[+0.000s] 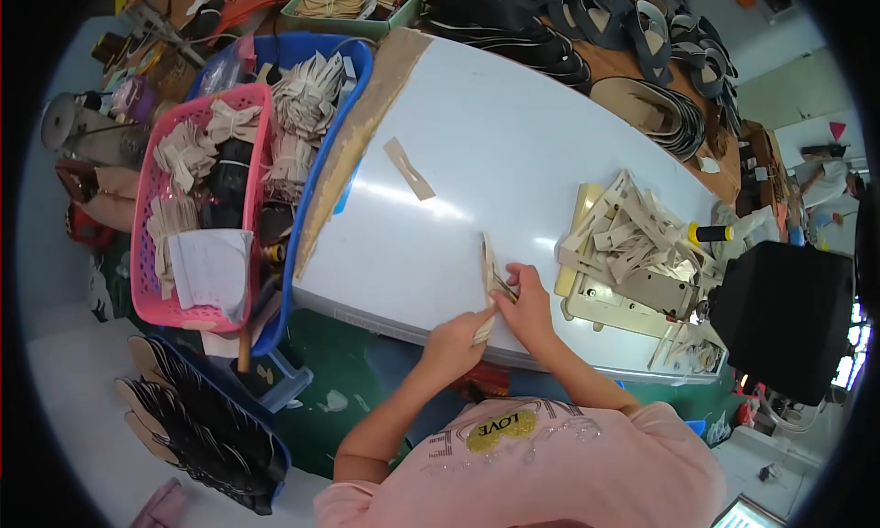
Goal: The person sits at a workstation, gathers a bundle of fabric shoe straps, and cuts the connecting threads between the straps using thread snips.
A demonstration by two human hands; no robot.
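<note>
One narrow, pale beige strip (487,260) rises from between the pinching fingers of the left hand (454,346); the right hand (529,315), just beside it, grips one slim, dark tool (508,291). One flat, waisted beige piece (409,170) lies beyond both hands, well apart, on the glossy white tabletop (513,134). To their right, a tangled heap of beige pieces (632,230), too jumbled to count, partly covers one cream-coloured machine (605,308).
</note>
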